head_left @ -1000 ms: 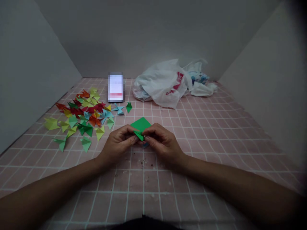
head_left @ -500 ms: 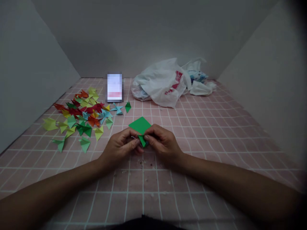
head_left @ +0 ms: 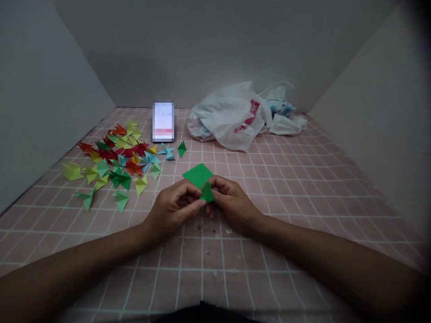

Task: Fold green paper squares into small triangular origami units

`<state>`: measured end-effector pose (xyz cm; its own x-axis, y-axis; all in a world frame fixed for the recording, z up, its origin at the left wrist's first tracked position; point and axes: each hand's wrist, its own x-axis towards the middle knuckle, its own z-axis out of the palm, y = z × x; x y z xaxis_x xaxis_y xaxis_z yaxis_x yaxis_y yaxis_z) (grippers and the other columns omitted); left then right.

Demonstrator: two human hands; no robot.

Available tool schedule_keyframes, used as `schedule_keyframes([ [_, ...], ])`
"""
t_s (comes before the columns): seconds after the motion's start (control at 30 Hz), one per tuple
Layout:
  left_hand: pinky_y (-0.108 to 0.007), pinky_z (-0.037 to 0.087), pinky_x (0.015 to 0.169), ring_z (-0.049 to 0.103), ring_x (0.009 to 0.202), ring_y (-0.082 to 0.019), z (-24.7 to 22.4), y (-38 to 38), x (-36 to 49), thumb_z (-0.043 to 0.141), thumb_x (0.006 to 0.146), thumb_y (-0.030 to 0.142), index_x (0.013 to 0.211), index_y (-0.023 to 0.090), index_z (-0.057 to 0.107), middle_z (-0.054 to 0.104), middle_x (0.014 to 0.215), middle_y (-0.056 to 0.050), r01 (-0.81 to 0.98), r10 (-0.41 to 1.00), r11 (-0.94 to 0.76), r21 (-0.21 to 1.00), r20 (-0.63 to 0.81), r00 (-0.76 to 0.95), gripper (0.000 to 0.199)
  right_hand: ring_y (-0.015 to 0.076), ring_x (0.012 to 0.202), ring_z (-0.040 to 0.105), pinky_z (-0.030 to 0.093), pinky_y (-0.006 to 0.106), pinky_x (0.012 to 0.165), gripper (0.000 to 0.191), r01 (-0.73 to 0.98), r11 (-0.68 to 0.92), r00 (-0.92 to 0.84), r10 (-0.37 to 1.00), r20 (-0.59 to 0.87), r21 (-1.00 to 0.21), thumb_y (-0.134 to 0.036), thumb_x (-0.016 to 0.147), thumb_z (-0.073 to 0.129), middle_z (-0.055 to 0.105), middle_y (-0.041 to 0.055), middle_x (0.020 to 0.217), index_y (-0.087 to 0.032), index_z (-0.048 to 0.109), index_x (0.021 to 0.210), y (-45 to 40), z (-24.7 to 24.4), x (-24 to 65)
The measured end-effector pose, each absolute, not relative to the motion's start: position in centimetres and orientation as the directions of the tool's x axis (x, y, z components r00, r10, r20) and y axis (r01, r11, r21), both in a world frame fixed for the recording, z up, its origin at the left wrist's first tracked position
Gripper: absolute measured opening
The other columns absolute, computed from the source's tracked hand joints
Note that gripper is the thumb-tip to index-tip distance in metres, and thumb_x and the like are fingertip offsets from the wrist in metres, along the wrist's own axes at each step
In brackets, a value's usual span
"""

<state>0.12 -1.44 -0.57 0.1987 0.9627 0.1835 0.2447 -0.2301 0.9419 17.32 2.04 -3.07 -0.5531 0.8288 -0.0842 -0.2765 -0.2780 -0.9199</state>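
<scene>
Green folded paper piece (head_left: 207, 193), a small pointed triangle, pinched upright between both hands just above the counter (head_left: 303, 251), near the middle of the view. Left hand (head_left: 171, 208) closed, its thumb and fingers gripping one side of the piece; right hand (head_left: 234, 204) curled around the other side, equally firm. Directly behind the fingers, a flat green paper square (head_left: 198, 176), touching or almost touching the hands; any join with the held piece hidden. Below the hands, crumbs of debris (head_left: 200, 229) on the pink grid. Further left, a heap of folded paper shapes (head_left: 114, 157) in red, yellow, green and blue, with a pale blue shape (head_left: 166, 151) and a dark green shape (head_left: 182, 149) at its edge, near a pixel-blurred upright rectangle (head_left: 163, 122). Far back, a crumpled white plastic bag (head_left: 229, 119) before a grey wall (head_left: 188, 54).

Chief risks: a loosened pinch, letting the fold spring open; uneven finger pressure, skewing the crease; a dropped piece, easily lost among similar green shapes.
</scene>
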Motion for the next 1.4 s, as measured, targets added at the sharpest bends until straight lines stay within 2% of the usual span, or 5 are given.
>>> schedule_keyframes([
  [0.23, -0.025, 0.045, 0.06, 0.059, 0.066, -0.013, -0.4, -1.7, -0.1, 0.064, 0.086, 0.02, 0.074, 0.018, 0.063, 0.065, 0.072, -0.002, 0.419, 0.934, -0.352, 0.837, 0.285, 0.215, 0.012, 0.0102, 0.051, 0.055, 0.043, 0.023, 0.05, 0.026, -0.252, -0.226, -0.566, 0.823, -0.046, -0.941, -0.04, 0.084, 0.072, 0.06, -0.0043, 0.061, -0.02, 0.056, 0.083, 1.9, -3.1, 17.5],
  [0.43, -0.026, 0.045, 0.062, 0.057, 0.065, -0.014, -0.8, -1.6, -0.3, 0.062, 0.088, 0.023, 0.082, 0.018, 0.066, 0.061, 0.072, -0.001, 0.399, 0.954, -0.287, 0.871, 0.22, 0.204, 0.009, 0.0117, 0.065, 0.049, 0.04, 0.025, 0.06, 0.009, 0.022, 0.205, -0.416, 0.892, 0.178, -0.979, -0.024, 0.089, 0.062, 0.054, -0.0029, 0.071, -0.021, 0.055, 0.083, 1.8, -3.1, 17.9],
  [0.6, -0.024, 0.049, 0.059, 0.061, 0.065, -0.013, -1.2, -1.4, -0.3, 0.064, 0.086, 0.019, 0.079, 0.018, 0.065, 0.061, 0.078, -0.002, 0.293, 0.955, -0.282, 0.914, 0.237, 0.18, 0.008, 0.0132, 0.068, 0.053, 0.042, 0.027, 0.063, 0.011, 0.073, 0.335, -0.419, 0.865, 0.276, -0.939, -0.024, 0.091, 0.061, 0.056, -0.0014, 0.073, -0.021, 0.056, 0.082, 1.7, -2.7, 18.2],
  [0.9, -0.025, 0.055, 0.064, 0.067, 0.069, -0.015, -1.4, -1.5, -0.2, 0.067, 0.083, 0.019, 0.082, 0.018, 0.066, 0.066, 0.076, -0.002, 0.238, 0.972, -0.208, 0.949, 0.173, 0.16, 0.002, 0.0157, 0.074, 0.061, 0.049, 0.029, 0.068, 0.01, -0.016, 0.249, -0.471, 0.852, 0.227, -0.968, -0.03, 0.088, 0.067, 0.064, 0.0017, 0.082, -0.02, 0.063, 0.09, 1.7, -2.7, 18.1],
  [1.4, -0.026, 0.052, 0.065, 0.064, 0.07, -0.015, -1.5, -1.3, -0.5, 0.061, 0.082, 0.014, 0.083, 0.018, 0.063, 0.064, 0.077, -0.001, 0.385, 0.955, -0.293, 0.875, 0.253, 0.152, 0.005, 0.014, 0.071, 0.058, 0.046, 0.029, 0.07, 0.01, 0.066, 0.504, -0.534, 0.747, 0.396, -0.861, -0.019, 0.096, 0.055, 0.063, -0.0001, 0.078, -0.022, 0.062, 0.09, 1.5, -2.1, 18.3],
])
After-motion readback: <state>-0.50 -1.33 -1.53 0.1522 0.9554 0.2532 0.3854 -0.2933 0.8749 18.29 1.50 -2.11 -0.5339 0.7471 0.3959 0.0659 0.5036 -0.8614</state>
